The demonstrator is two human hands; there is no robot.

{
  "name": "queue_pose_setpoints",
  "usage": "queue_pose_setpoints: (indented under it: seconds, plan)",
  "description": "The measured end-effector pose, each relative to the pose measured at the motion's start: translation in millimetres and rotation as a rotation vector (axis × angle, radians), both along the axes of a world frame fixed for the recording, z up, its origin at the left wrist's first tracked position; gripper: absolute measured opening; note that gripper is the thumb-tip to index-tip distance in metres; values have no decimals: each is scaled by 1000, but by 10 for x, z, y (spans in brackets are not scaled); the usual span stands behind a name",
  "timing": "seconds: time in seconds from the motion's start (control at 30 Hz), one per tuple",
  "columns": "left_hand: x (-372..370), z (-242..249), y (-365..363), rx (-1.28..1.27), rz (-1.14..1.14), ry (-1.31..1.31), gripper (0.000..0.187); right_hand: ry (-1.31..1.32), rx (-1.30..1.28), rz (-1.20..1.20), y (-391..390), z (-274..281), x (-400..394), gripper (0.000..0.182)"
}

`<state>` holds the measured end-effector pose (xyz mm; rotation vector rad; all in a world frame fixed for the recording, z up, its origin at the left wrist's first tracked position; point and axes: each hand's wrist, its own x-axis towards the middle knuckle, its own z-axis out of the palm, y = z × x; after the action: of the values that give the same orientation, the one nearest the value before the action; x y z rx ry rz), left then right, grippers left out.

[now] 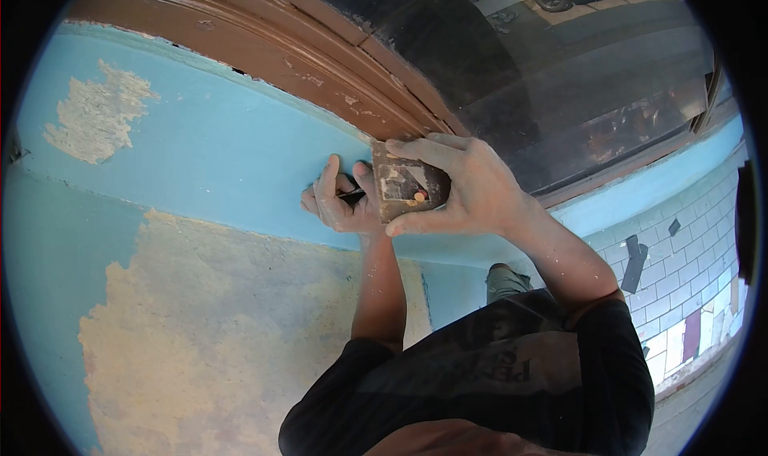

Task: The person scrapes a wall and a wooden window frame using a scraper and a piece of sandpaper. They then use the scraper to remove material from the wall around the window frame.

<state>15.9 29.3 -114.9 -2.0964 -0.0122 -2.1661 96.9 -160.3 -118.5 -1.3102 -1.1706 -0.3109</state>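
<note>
My right hand [472, 180] grips a flat, worn brown plate [400, 176] by its edges, thumb on one side and fingers on the other. The plate carries pale smears and a small red and cream spot. Close beside its left edge is my left hand [344, 200], fingers curled around a thin dark tool [350, 194], mostly hidden in the grasp. Both hands look dusty. They are up against the light blue wall [232, 144], just under the brown window frame [336, 80].
Bare, peeled patches show on the wall, a small pale one [104, 112] at upper left and a large beige one [216, 320] below. Dark window glass [552, 80] reflects a motorbike. White tiles [672, 264] with dark scraps lie at right.
</note>
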Motion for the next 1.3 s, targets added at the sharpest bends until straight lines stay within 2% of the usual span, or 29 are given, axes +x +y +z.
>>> queue_pose_setpoints:
  seconds: [0.2,0.37,0.5,0.53,0.7,0.8,0.87,0.97,1.03,1.1,1.17,1.23,1.27,1.3]
  plan:
    - [-24,-33,-12,-39,-44,26,34,9,-59,32,-35,197,-8,91]
    - [-3,-32,12,-5,38,11,32,19,-10,36,-35,-17,-98,90]
    - [10,-50,22,-27,-12,-2,35,-11,31,4,29,143,-38,91]
    - [-19,17,-21,42,-60,35,35,13,-28,13,-2,234,-20,91]
    - [-17,-22,20,23,-7,9,37,-19,23,9,11,93,-79,90]
    - [-4,-32,-28,-18,37,36,44,-24,29,7,51,191,-28,90]
    - [51,-4,38,106,58,8,52,-19,71,-2,70,288,-5,90]
    - [69,-58,148,126,66,-9,58,-16,12,25,82,371,31,90]
    - [-36,-40,72,55,28,60,56,-56,110,12,73,248,-11,91]
    - [-5,-32,-36,-34,39,28,55,-49,67,17,35,234,-8,91]
    - [34,-24,-10,17,47,32,55,-24,28,25,9,278,-27,92]
    - [135,-24,11,36,-35,-74,55,-28,1,20,29,472,19,93]
    - [138,-59,11,-96,-177,-78,58,-19,-9,33,28,506,43,92]
    - [107,-50,52,-92,-179,-83,58,-25,-5,32,34,488,49,92]
